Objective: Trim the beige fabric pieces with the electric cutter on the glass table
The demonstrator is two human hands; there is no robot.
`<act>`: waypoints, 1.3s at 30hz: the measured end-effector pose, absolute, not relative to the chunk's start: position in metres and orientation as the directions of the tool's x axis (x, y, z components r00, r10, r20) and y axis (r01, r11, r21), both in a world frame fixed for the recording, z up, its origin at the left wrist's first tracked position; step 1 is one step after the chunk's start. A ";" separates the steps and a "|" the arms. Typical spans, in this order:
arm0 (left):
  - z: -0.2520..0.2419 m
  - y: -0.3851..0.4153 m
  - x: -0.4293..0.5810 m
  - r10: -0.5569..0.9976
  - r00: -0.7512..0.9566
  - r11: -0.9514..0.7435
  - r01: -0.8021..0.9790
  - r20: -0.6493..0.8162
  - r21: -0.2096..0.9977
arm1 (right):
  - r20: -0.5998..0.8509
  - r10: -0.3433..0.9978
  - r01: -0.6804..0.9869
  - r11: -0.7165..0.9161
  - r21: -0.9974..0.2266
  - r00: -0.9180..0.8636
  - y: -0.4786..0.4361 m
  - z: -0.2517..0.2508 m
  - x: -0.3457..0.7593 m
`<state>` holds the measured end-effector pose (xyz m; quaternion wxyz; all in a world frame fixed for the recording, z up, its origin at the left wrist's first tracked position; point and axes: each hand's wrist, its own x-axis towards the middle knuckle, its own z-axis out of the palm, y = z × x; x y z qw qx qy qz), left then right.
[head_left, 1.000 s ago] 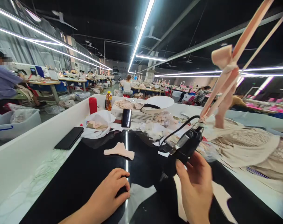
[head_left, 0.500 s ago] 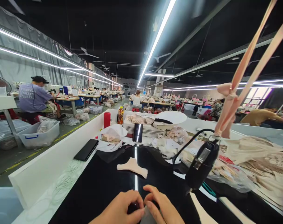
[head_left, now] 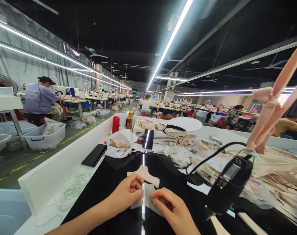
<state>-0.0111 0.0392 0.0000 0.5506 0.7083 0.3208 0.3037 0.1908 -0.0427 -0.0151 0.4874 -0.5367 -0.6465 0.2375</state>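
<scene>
Pinched lightly at either side by the left hand (head_left: pixel 129 193) and the right hand (head_left: pixel 173 206), a sheer white piece (head_left: pixel 149 195) spans the gap between the fingertips, low over a glossy black tabletop (head_left: pixel 106 182). Likely almost weightless, limp and quick to crease or slide on the shiny surface, it should be best held by opposite edges, with little force. Its far edge meets a pale beige cutout (head_left: pixel 145 172); whether they overlap cannot be told. That cutout looks soft but thicker, and should lift easily by one end. To the right, a black handheld device (head_left: pixel 230 187) hangs from a peach strap (head_left: pixel 263 127); beyond stand a phone (head_left: pixel 148 139) and a white plastic bag (head_left: pixel 114 151).
</scene>
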 end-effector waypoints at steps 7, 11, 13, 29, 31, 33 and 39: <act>0.004 0.077 -0.004 0.829 0.526 -0.377 0.271 0.191 0.886 | 0.471 0.873 0.598 0.311 -0.739 0.128 0.001 -0.006 0.187; 0.007 0.101 0.001 0.808 0.519 -0.533 0.445 0.278 0.719 | 0.506 0.852 0.722 0.267 -0.638 0.132 0.024 -0.009 0.186; 0.006 0.108 0.003 0.794 0.537 -0.579 0.523 0.285 0.626 | 0.505 0.853 0.782 0.222 -0.582 0.133 0.031 -0.013 0.186; -0.008 0.112 0.009 0.728 0.633 -0.679 0.719 0.263 0.147 | 0.529 0.849 0.970 0.130 -0.207 -0.001 0.030 -0.016 0.176; -0.008 0.112 0.006 0.707 0.642 -0.695 0.708 0.296 0.127 | 0.535 0.844 0.968 0.160 -0.194 -0.032 0.016 -0.010 0.173; -0.005 0.112 0.003 0.680 0.654 -0.717 0.687 0.332 0.115 | 0.526 0.847 0.963 0.199 -0.181 -0.077 -0.004 -0.005 0.171; -0.001 0.097 0.005 0.553 0.730 -0.820 0.561 0.401 0.108 | 0.473 0.870 0.941 0.264 -0.211 -0.138 -0.084 -0.014 0.190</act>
